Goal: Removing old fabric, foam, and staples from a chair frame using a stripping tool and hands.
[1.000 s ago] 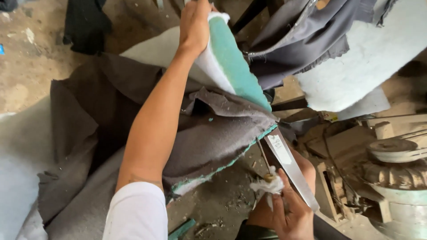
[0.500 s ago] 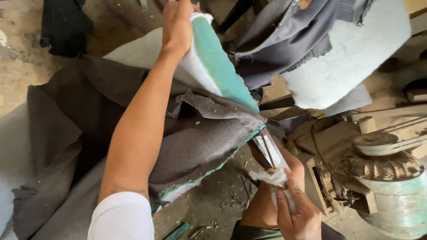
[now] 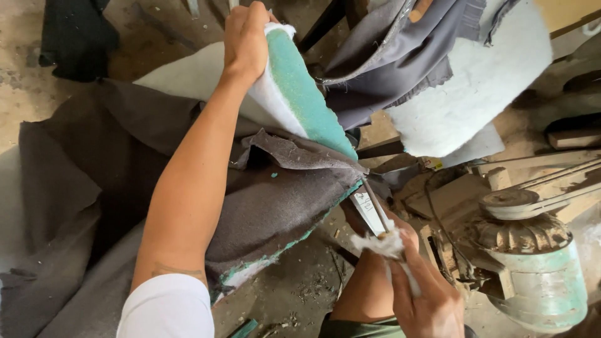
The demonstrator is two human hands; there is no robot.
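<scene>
Left hand [image 3: 245, 39] grips green foam [image 3: 307, 94]; right hand [image 3: 426, 300] clasps blade [image 3: 370, 209].

Two bare forearms. Left arm [image 3: 188, 194]: short white sleeve [image 3: 166, 310] ending above the elbow; faint dark mark, perhaps a tattoo, just below the hem. Right hand [image 3: 429, 300]: no glove, no ring visible. Olive-green garment [image 3: 360, 328] at the lower edge.

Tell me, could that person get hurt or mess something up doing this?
Maybe. The right hand pushes a long blade in where the grey fabric meets the green foam; a slip could gash either one. The left hand only pinches the foam's top edge, so the pad might drop. The blade's handle is wrapped in white rag, which might slide in the grip.
</scene>
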